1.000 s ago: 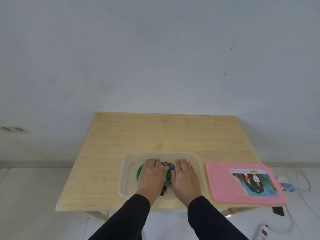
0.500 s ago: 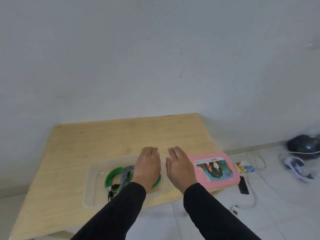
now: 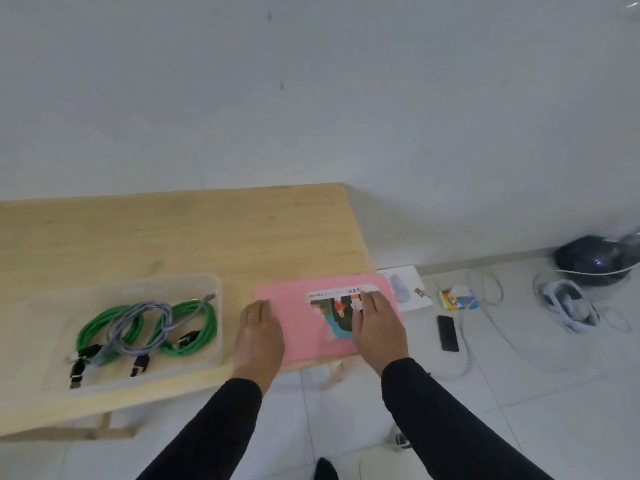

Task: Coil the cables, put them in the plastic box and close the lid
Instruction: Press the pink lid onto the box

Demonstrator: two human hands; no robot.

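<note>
While both hands are over the pink lid [image 3: 304, 327], neither grip is closed on it: the left hand [image 3: 259, 336] lies flat with straight fingers at the lid's left edge, and the right hand [image 3: 377, 327] lies palm-down with lightly bent fingers on the lid's printed label [image 3: 337, 311]. Whether the palms press the lid or only hover just above it cannot be told. The lid lies flat on the wooden surface [image 3: 173, 237], at its right end, between and under the two hands. Left of the left hand, close beside the lid but apart from it, stands the clear plastic box [image 3: 145, 289], uncovered. Inside the box lie the coiled cables: two green coils [image 3: 194, 327] with a grey coil [image 3: 138, 323] across them, their dark plugs [image 3: 140, 363] pointing toward the person. Black sleeves [image 3: 221, 420] cover both forearms. Right of the right hand, beyond the surface edge, the tiled floor [image 3: 519, 393] carries a white card [image 3: 405, 292], a small colourful packet [image 3: 459, 301], a black phone-like slab [image 3: 447, 332], loose white wires [image 3: 485, 289], a white and grey device [image 3: 568, 304] and a dark round object [image 3: 592, 259] by the wall.
</note>
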